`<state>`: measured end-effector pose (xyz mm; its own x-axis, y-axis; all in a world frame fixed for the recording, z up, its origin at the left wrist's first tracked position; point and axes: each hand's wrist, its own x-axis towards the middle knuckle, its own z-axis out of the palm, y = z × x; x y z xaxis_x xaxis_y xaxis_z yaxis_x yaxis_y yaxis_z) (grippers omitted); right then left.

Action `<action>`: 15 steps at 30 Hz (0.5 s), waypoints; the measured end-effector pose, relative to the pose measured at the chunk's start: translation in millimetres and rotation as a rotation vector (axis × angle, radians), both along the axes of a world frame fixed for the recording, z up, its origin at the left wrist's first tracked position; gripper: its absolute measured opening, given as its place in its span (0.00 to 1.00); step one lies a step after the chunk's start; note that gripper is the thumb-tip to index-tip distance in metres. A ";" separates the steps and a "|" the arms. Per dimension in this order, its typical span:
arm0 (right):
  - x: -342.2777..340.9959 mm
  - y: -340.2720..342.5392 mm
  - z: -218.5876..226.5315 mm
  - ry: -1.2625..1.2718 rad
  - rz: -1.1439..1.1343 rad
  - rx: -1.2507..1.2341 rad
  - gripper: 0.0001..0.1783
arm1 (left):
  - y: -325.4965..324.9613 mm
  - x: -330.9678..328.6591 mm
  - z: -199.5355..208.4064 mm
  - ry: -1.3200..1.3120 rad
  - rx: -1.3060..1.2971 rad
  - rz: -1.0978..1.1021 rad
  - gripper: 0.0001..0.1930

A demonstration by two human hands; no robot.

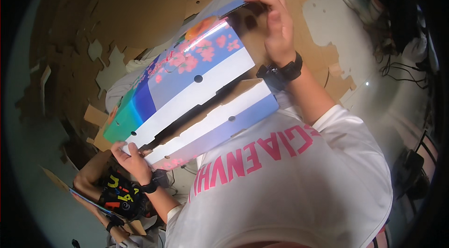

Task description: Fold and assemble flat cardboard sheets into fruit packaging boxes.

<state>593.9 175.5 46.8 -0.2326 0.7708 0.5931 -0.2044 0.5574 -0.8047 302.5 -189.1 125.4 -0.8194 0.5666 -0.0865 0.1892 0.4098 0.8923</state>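
A cardboard box (191, 70) lies tilted across my lap, printed with pink flowers on blue and with green toward its left end. White side panels with round holes face me, and a long gap runs between the upper panel and the lower one (220, 119). Brown inner cardboard shows in that gap. My left hand (133, 159) grips the box's lower left corner, with the fingers partly behind the edge. At the far right end, my right hand (278, 25) has its fingertips bent over a raised blue flap (231, 8); its thumb stands apart.
Brown cardboard sheets and scraps (140, 0) cover much of the floor. At lower left, another person's arm (91, 178) is beside a printed board (86, 201). Shoes (353, 2) and black cables (402, 72) are at the right.
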 end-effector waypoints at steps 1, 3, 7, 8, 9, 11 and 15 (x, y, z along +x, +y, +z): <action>0.2 2.6 -1.7 -0.016 0.001 -0.024 0.23 | -0.3 -0.5 -0.2 0.006 -0.007 -0.001 0.10; -3.7 6.6 -6.2 -0.029 0.010 -0.059 0.20 | -1.1 -0.9 -0.5 -0.034 0.043 0.052 0.12; -17.6 15.3 -13.4 -0.001 -0.050 -0.188 0.08 | -0.6 1.2 -2.0 -0.031 0.063 0.063 0.11; -18.9 16.9 -13.6 0.091 -0.048 -0.215 0.05 | 0.9 2.8 -2.2 -0.019 0.107 0.035 0.10; -18.9 17.1 -12.6 0.068 -0.043 -0.239 0.05 | 1.9 4.1 -1.6 -0.015 0.191 -0.027 0.10; -14.1 16.5 -9.2 0.274 0.064 -0.363 0.07 | 5.0 7.2 -0.1 -0.026 0.129 0.032 0.10; 12.5 -4.0 5.0 -0.320 0.058 -0.227 0.13 | 10.0 11.1 7.8 0.056 -0.015 0.105 0.11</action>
<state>606.3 171.5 51.8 -0.4249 0.8542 0.2996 0.0510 0.3530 -0.9342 313.7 -179.1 133.2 -0.8781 0.4761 -0.0465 0.1939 0.4431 0.8752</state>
